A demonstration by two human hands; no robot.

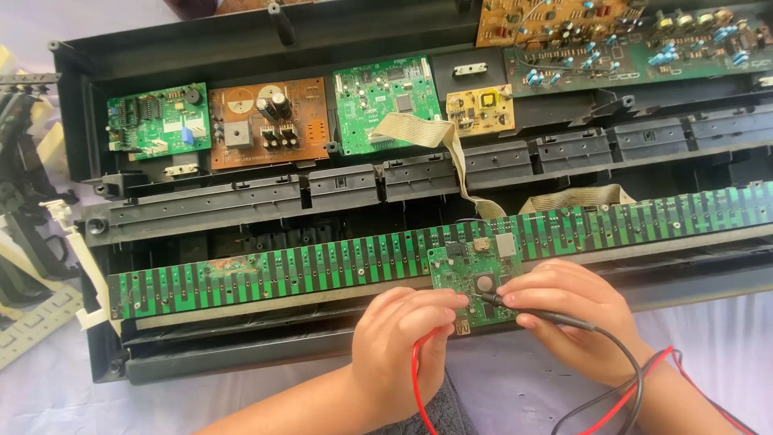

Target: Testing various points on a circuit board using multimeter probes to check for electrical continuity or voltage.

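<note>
A small green circuit board [473,278] lies on the long green contact strip [322,266] of an opened black keyboard case [241,201]. My left hand [398,342] grips a probe with a red lead [419,379], its tip hidden near the board's lower left edge. My right hand [576,314] holds a black probe [535,314] whose tip touches the board near a round chip. Both hands rest at the board's lower edge.
Several boards sit in the case's rear bay: a green board [157,121], a brown board [266,121], another green board [386,97], a small yellow board [481,109]. A grey ribbon cable [451,153] runs forward. Loose keyboard parts [32,242] lie at left.
</note>
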